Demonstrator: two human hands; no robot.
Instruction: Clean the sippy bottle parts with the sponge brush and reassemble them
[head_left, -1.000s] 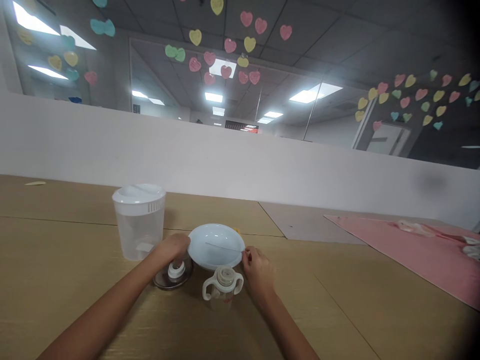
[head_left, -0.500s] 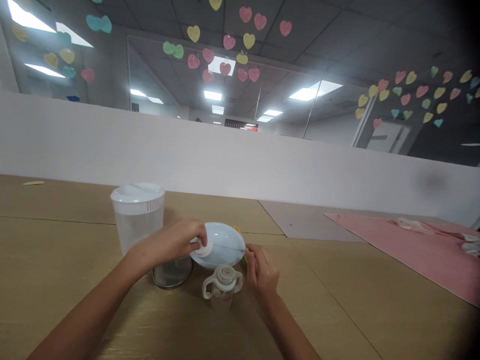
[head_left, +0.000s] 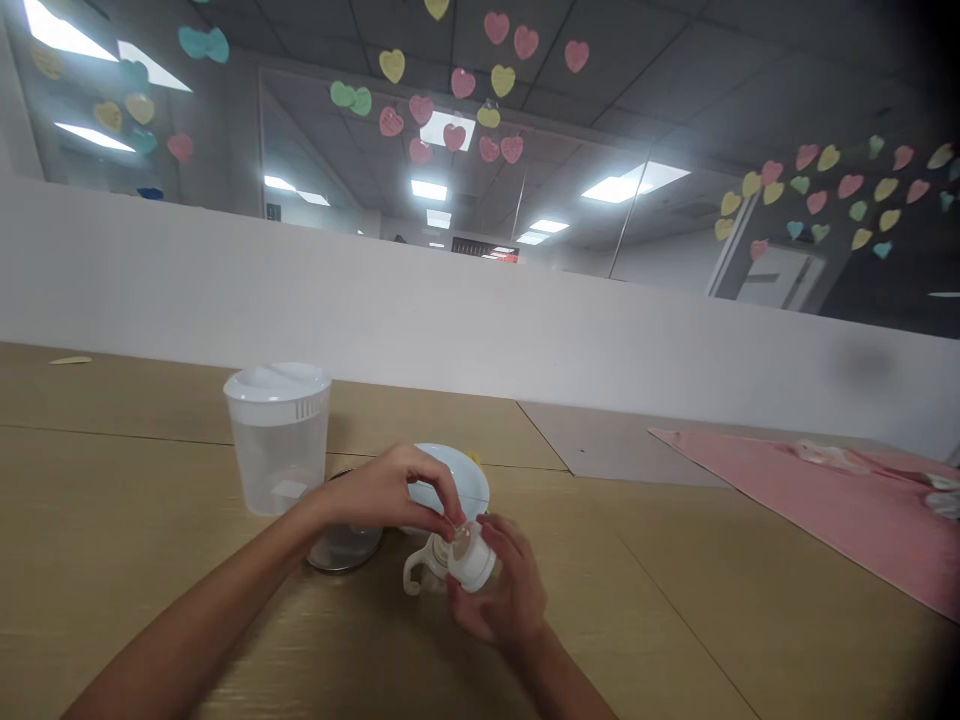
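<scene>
A white bottle cap (head_left: 474,566) with a clear, teat-like part is tilted in front of a small baby bottle. My right hand (head_left: 511,588) has its fingers wrapped round the cap from the right. From the upper left my left hand (head_left: 409,488) pinches at the cap's clear part with thumb and fingertips. The two-handled bottle (head_left: 420,574) stands on the table just behind, its right side and most of its body hidden by the cap and my right hand. Behind my left hand lies a pale blue bowl (head_left: 469,480), partly covered.
A clear tub with a white lid (head_left: 277,430) stands to the left. Beside it, a round metal-rimmed lid or dish (head_left: 345,550) lies partly under my left forearm. A pink cloth (head_left: 787,500) and a grey sheet (head_left: 600,440) lie at the right on the brown table (head_left: 637,620).
My left hand has moved from the bowl, right and down, bringing the white cap over by the bottle. My right hand has left the bowl's edge and closed round the cap.
</scene>
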